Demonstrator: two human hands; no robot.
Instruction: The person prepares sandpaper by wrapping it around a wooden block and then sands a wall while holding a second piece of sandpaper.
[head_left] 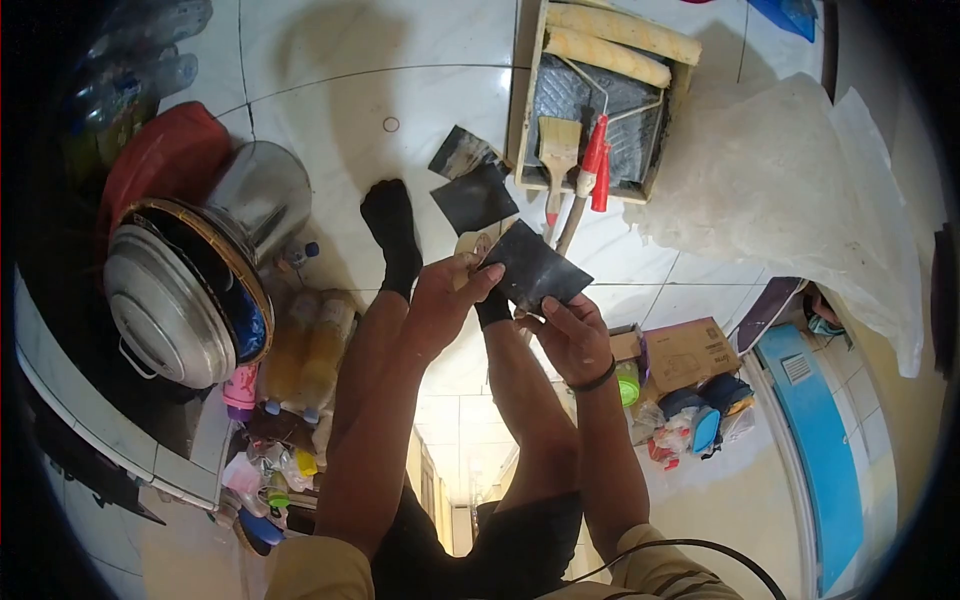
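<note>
Between my two hands is a dark rectangular sheet that looks like sandpaper [540, 268], tilted above the floor. My left hand [446, 300] pinches its left edge between thumb and fingers. At the lower right edge, my right hand [572, 335] grips it with the thumb on top. Just beyond my left hand shows a roll of cream tape [474, 243], partly hidden. Two more dark pieces lie on the tiles: a plain black sheet [475, 198] and, overlapped by it, a sheet with pale smears [460, 152].
A paint tray [522, 100] ahead holds rollers [610, 55], with a paintbrush [558, 150] at its near edge. Plastic sheeting [770, 190] spreads on the right. Pots [170, 305] and bottles [312, 345] stand left; a cardboard box [690, 355] sits right.
</note>
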